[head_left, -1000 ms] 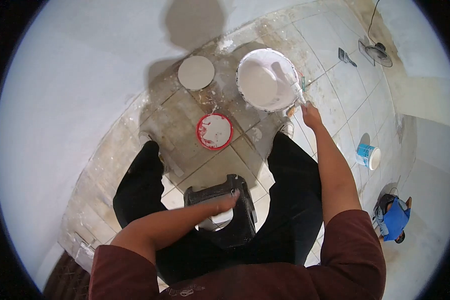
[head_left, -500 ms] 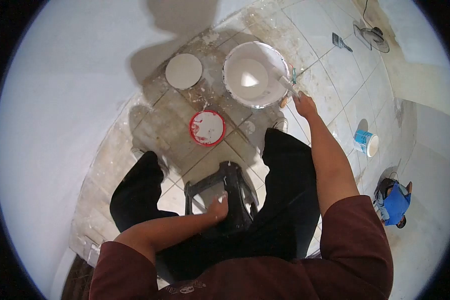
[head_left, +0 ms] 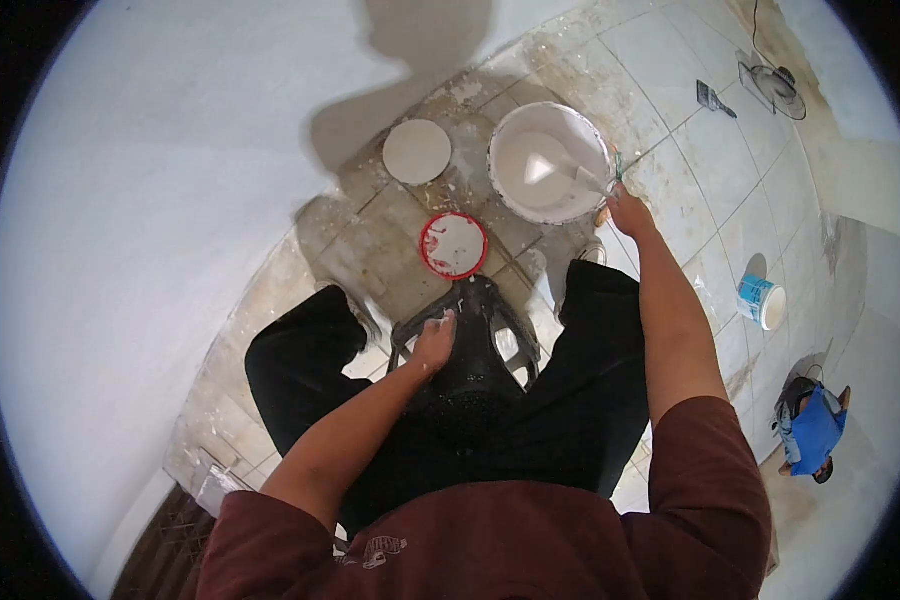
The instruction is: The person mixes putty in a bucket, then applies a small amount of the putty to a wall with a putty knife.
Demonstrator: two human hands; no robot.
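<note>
My right hand (head_left: 629,212) is closed around a flat, white-coated scraper (head_left: 592,181), whose blade reaches over the rim into a large white bucket (head_left: 498,190). White liquid (head_left: 528,185) lies in the bottom of this bucket. Between my legs, my left hand (head_left: 433,342) grips the side of a black plastic stool (head_left: 480,345); some of its fingers are hidden. White smears mark that hand. Just beyond the stool's front edge lies a red-rimmed round lid (head_left: 454,246) with white on it. A white round lid (head_left: 417,152) lies farther off, left of the bucket.
A wide paintbrush (head_left: 715,99) and a fan (head_left: 776,92) are at the far right. A small blue-and-white bucket (head_left: 761,301) stands on the tiled floor (head_left: 710,180). Another person in blue (head_left: 815,432) is at right. A white wall (head_left: 170,200) runs along the left.
The stool has shifted forward, closer to the red-rimmed lid, with my left hand on it. My right hand stays at the bucket rim. The whole view has shifted slightly.
</note>
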